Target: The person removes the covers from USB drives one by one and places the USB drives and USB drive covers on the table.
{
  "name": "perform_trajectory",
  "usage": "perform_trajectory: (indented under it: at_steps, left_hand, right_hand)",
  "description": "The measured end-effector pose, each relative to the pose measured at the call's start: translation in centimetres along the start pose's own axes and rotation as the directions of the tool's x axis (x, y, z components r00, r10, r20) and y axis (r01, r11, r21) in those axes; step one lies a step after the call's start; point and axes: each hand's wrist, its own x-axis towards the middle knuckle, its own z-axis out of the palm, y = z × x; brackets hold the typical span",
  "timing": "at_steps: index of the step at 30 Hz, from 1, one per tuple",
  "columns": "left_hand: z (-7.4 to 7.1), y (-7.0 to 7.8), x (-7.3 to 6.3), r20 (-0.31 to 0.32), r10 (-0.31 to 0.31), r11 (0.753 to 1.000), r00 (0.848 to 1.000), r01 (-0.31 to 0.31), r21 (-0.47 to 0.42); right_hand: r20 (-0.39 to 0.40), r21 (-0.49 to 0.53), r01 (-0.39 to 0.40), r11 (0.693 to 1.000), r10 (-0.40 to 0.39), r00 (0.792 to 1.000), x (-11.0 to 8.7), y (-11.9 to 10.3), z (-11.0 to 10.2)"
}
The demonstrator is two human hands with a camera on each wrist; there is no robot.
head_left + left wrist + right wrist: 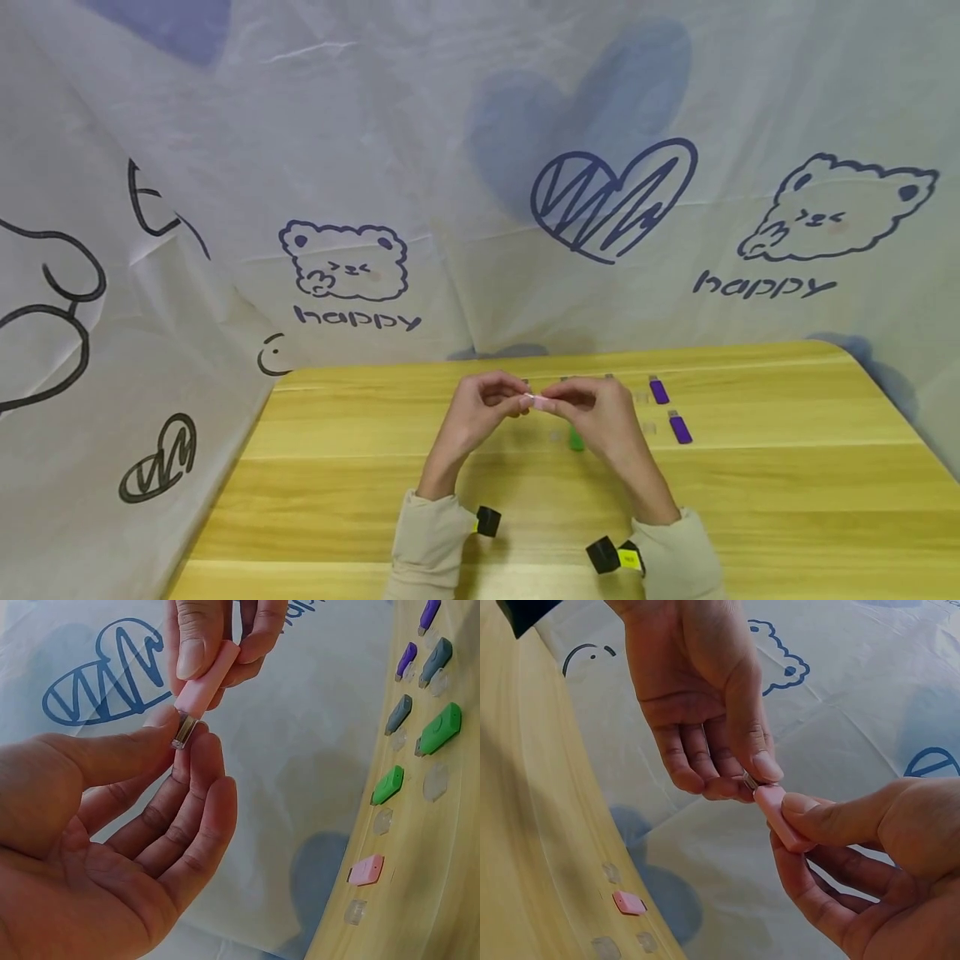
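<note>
Both hands meet over the table around one pink USB stick [206, 686]. The right hand [603, 412] pinches its pink body between thumb and fingers. At the metal plug end, the left hand [476, 417] pinches a small clear cap [178, 741] between thumb and index finger. The cap surrounds the plug in the left wrist view, and the metal shows through it. The other left fingers are loosely bent below. In the right wrist view the stick slants, its plug end toward the left thumb, whose tip hides part of the plug.
On the wooden table [337, 483] lie purple USB sticks [680, 427], grey ones [398, 715], green ones [439, 729] and another pink stick [366, 870]. Separate clear caps [435, 782] lie beside them. A printed cloth [480, 275] hangs behind the table.
</note>
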Motion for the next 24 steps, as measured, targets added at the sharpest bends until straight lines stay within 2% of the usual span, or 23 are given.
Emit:
perform_trajectory:
  at_steps: [8,16,24]
  left_hand:
    - [-0.02,0.09,-0.13,0.002,0.02,0.999,1.0,-0.019,-0.029]
    - [-0.22,0.24,-0.46,-0.03,0.034,0.999,0.999,-0.034,-0.002]
    - [-0.36,0.6,-0.57,-0.025,0.031,1.0,0.999,-0.031,0.005]
  right_hand:
    - [0.013,0.012,-0.008,1.0,0.008,1.0,-0.11,0.13,-0.26]
    - [0.025,0.016,-0.01,1.0,0.01,1.0,-0.17,0.0,-0.16]
    - [0.05,0.035,-0.029,0.999,0.028,0.998,-0.23,-0.29,-0.43]
